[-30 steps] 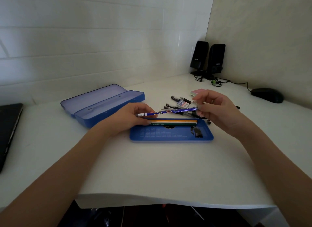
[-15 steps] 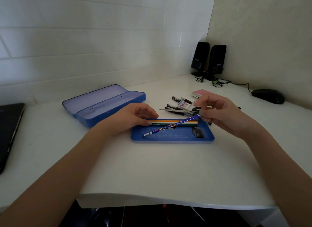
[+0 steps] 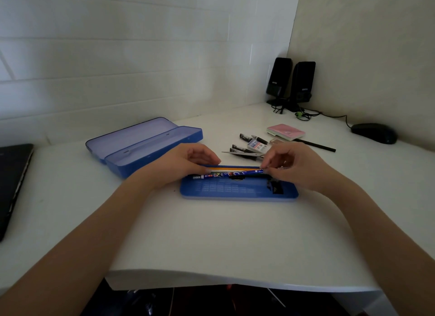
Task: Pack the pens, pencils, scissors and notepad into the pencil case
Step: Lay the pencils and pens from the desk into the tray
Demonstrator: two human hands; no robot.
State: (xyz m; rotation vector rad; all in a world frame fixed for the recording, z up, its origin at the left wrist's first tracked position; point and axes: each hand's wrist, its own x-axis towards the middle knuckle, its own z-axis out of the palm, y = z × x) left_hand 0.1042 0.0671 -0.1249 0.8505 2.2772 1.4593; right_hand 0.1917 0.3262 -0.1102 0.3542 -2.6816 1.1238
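A blue tray [image 3: 237, 191] lies in front of me with an orange pencil [image 3: 231, 168] along its far edge. A patterned blue pencil [image 3: 229, 174] lies beside it. My right hand [image 3: 296, 165] pinches its right end. My left hand [image 3: 188, 161] rests on its left end, fingers curled over the pencils. The open blue pencil case [image 3: 143, 142] sits to the left. Behind the tray lie black pens [image 3: 244, 137], a lead box [image 3: 257, 146], scissors [image 3: 240, 153], a black pencil [image 3: 315, 145] and a pink notepad [image 3: 286, 131].
A black laptop [image 3: 11, 184] lies at the left edge. Two black speakers [image 3: 292, 82] with cables stand in the back corner and a black mouse [image 3: 374, 132] sits at the right. The white desk [image 3: 211, 240] ends in a front edge close to me.
The patterned pencil came down from above the tray and now lies flat against the orange pencil. My right hand lowered with it; my left hand moved onto its left end.
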